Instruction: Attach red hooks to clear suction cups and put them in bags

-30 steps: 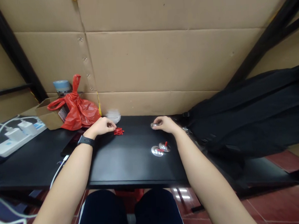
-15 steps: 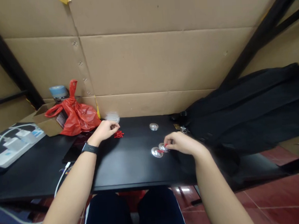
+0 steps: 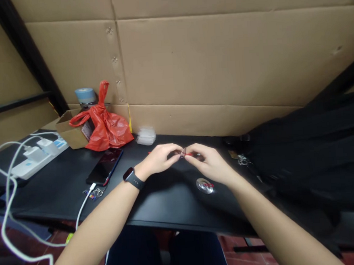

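Observation:
My left hand (image 3: pixel 162 157), with a dark watch on its wrist, meets my right hand (image 3: pixel 207 161) above the middle of the table. Their fingertips pinch a small shiny finger cymbal (image 3: pixel 183 152) from both sides, tilted on edge. Something red shows at the right fingertips, apparently its loop. Another silver finger cymbal (image 3: pixel 204 186) with a red loop lies flat on the black table (image 3: pixel 170 205), just below my right hand. A bit of red (image 3: pixel 149 153) peeks out behind my left hand; most of it is hidden.
A phone (image 3: pixel 105 166), keys (image 3: pixel 98 192) and a white cable lie at the left. Behind them are a power strip (image 3: pixel 27 165), a cardboard box and a red plastic bag (image 3: pixel 108 127). A clear packet (image 3: pixel 146 136) rests by the cardboard wall. Black cloth (image 3: pixel 312 155) covers the right.
My hands have come together, the left moving right from beside the red loops. A finger cymbal is now held between them. The lone cymbal at the back no longer shows. The view has shifted.

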Available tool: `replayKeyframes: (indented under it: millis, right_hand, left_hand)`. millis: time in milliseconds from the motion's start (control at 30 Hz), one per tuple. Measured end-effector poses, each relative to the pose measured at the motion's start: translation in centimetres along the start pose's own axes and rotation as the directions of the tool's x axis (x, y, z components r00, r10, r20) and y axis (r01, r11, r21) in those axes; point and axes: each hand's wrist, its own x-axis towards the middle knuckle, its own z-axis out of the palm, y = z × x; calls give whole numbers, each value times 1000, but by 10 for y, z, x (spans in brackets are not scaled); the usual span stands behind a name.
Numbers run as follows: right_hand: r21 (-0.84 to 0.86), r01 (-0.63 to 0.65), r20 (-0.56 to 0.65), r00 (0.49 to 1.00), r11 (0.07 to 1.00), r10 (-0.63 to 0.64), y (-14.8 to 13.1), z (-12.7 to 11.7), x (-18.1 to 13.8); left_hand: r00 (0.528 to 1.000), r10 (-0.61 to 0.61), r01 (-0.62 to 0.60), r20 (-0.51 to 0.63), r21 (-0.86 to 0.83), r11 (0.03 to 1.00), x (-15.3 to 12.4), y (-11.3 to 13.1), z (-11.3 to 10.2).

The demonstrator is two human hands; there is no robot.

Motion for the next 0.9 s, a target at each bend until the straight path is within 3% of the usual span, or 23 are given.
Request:
replayKeyframes:
  millis: [100, 167, 267, 367, 467, 567, 633, 700, 900]
  right_hand:
    - [244, -17, 44, 999, 970, 7, 0, 16, 17]
    - [435, -34, 52, 999, 900, 13, 5, 26, 21]
    - [605, -52, 5, 998, 794, 61, 14, 42, 17]
    - [621, -51, -26, 996, 782, 86, 19, 49, 12]
    - [513, 6, -141, 987, 859, 78, 33, 38, 15]
    - [130, -33, -284, 956, 991, 69, 58, 15, 21]
    - [-67, -111, -284, 955, 992, 88, 78, 1, 23]
    - [-153, -179, -248, 959, 972, 137, 95, -9, 22]
    - [-191, -250, -125, 965, 949, 229, 115, -17, 18]
  left_hand:
    - [991, -48, 48, -123, -2, 999, 0, -2, -8]
    - [988, -70, 73, -136, 16, 997, 0, -4, -12]
    - [996, -55, 59, -72, 62, 996, 1, -4, -14]
    - [999, -34, 30, 21, 136, 990, 1, -6, -19]
    - [992, -112, 99, 51, 209, 973, -3, -21, -35]
    - [969, -246, 238, -5, 269, 933, -13, -43, -55]
    - [951, -310, 297, 5, 268, 916, -19, -56, -63]
    - [943, -326, 302, 59, 254, 919, -23, -63, -65]
    - [931, -347, 304, 115, 283, 910, -26, -68, -54]
